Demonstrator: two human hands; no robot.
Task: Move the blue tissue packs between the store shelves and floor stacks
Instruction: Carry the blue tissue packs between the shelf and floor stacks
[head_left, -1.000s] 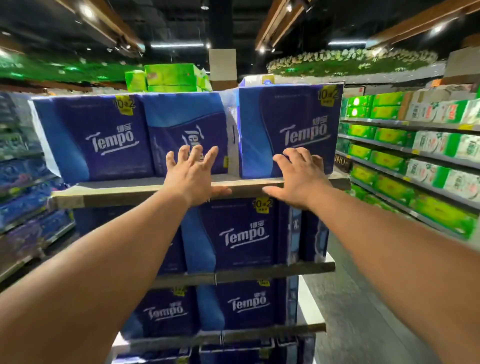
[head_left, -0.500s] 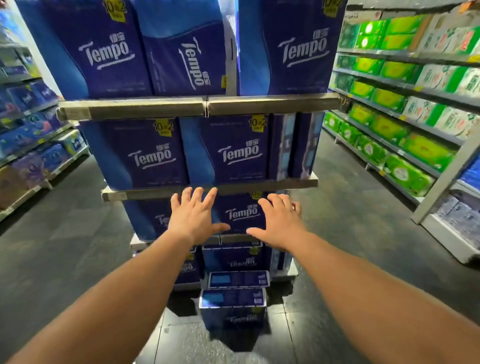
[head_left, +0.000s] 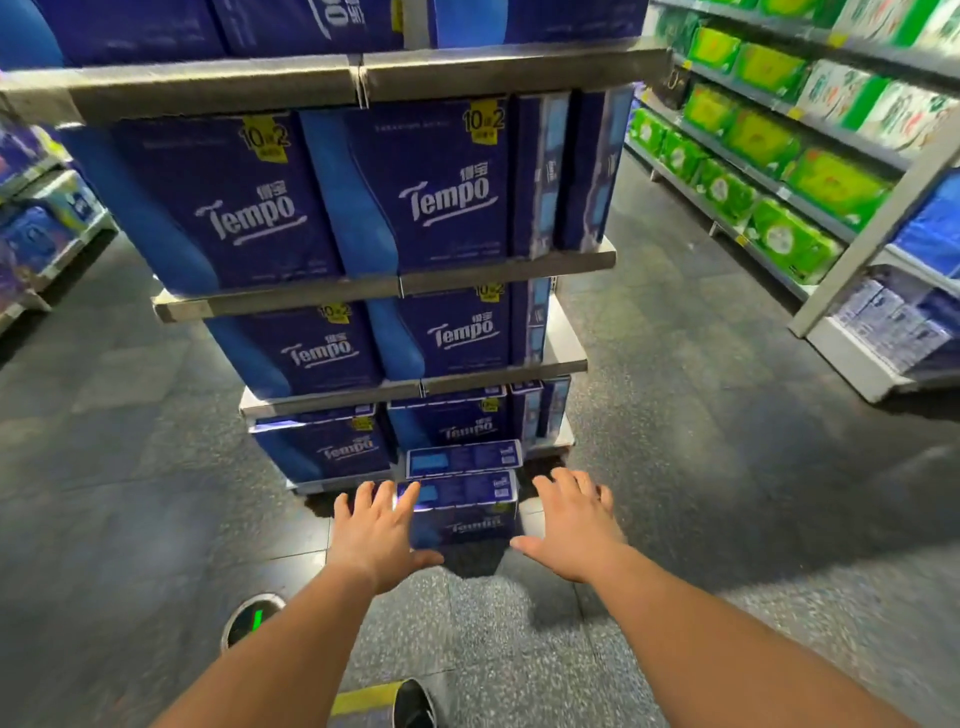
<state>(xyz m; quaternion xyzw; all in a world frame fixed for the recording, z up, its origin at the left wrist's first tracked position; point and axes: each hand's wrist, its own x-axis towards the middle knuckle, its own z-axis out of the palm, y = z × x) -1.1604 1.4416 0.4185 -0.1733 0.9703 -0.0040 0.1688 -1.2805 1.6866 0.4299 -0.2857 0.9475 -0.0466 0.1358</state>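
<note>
Head view. My left hand (head_left: 376, 535) and right hand (head_left: 574, 525) reach down side by side, palms down, fingers straight and spread; neither holds anything. Between them stands the floor stack (head_left: 462, 499) of blue tissue packs: 1 pack (head_left: 467, 514) in front on the dark speckled floor (head_left: 727, 493) and a 2nd pack (head_left: 462, 458) just behind it, against the foot of the shelf unit (head_left: 363, 291). My left fingertips (head_left: 402, 491) overlap the front pack's left edge in the picture; I cannot tell whether they touch it. My right hand lies just beside the pack's right edge, apart from it. The shelf unit carries large blue Tempo packs (head_left: 431, 197) on each tier I can see. To the right, a side aisle shelf (head_left: 883, 218) holds green packs (head_left: 836, 182). Below my left forearm a round floor marker (head_left: 252, 618) shows; a shoe tip (head_left: 413, 701) shows at the bottom edge.
</note>
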